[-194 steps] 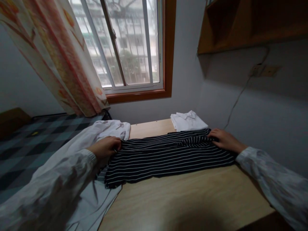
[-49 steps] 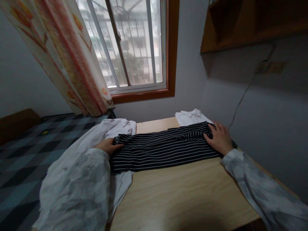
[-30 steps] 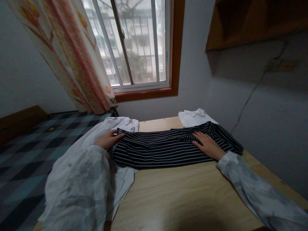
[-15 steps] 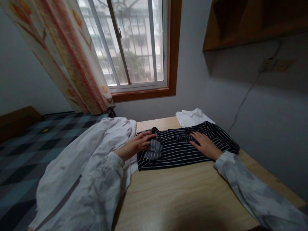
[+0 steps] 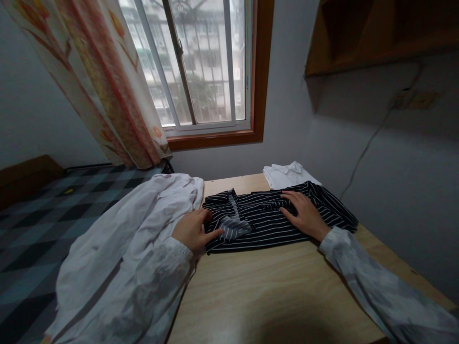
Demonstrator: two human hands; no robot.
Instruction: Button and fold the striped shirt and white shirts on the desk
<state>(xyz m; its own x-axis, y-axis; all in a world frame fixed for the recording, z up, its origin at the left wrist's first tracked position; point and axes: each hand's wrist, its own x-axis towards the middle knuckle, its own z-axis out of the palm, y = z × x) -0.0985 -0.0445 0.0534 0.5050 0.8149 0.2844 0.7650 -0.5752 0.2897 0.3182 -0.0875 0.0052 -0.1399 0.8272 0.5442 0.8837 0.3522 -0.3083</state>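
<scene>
A: Which way does the striped cloth (image 5: pixel 266 228) lie from your hands?

B: Between them and under them. Its long axis runs sideways: one end sits at my left hand (image 5: pixel 195 230), and the other reaches past my right hand (image 5: pixel 303 215) and slants back towards me

A: Which hand is nearer?

B: Both are at it. My right rests on the cloth, fingers spread, short of that end, beside a gathered patch. My left is closer to the loose part, a flap (image 5: pixel 234 228) with its pale side up, just by my thumb

A: Are you gripping anything?

B: I see no grip. My hands are well apart. The right is loose and flat; the left has its thumb away from its curled fingers, and I can't tell how firmly those press

A: And the surface?

B: A pale wooden table (image 5: pixel 233 291), bare between my forearms. The white cloth (image 5: pixel 107 239) spreads loosely left of my left hand; the shirt (image 5: pixel 289 177) lies folded just beyond my right

A: The room around?

B: The checked bed (image 5: pixel 36 239) is out past my left hand, with the curtain (image 5: pixel 96 81) above it. The window (image 5: pixel 208 76) is straight ahead of both. Above and beyond my right hang a shelf (image 5: pixel 347 59) and, lower, a cable (image 5: pixel 369 150)
</scene>
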